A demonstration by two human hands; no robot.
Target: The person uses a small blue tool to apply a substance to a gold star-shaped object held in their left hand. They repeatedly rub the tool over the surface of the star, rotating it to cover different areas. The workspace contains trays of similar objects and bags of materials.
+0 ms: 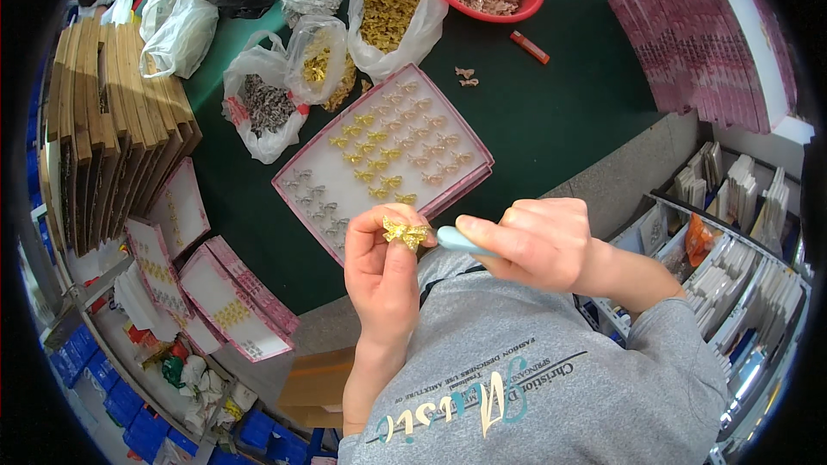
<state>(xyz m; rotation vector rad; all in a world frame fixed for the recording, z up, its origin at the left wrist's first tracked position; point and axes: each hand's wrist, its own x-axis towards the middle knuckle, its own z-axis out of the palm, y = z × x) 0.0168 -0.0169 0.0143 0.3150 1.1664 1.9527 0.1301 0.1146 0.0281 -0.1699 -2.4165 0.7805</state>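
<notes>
Between the thumb and fingers of my left hand is a shiny gold bow-shaped ornament. My right hand is closed round a tool with a light blue handle, its end pointing at the bow's right side. I cannot make out the tool's tip or whether it touches the bow. Just beyond my hands lies a white board with pink edges, bearing rows of bow ornaments: silver at the left, gold in the middle, pinkish at the right.
Behind the board stand bags of silver pieces and gold pieces, and a red basin of pinkish pieces. An orange-red tube lies nearby. Stacked pink-edged boards stand far right; wooden boards are at left. Shelving flanks my right.
</notes>
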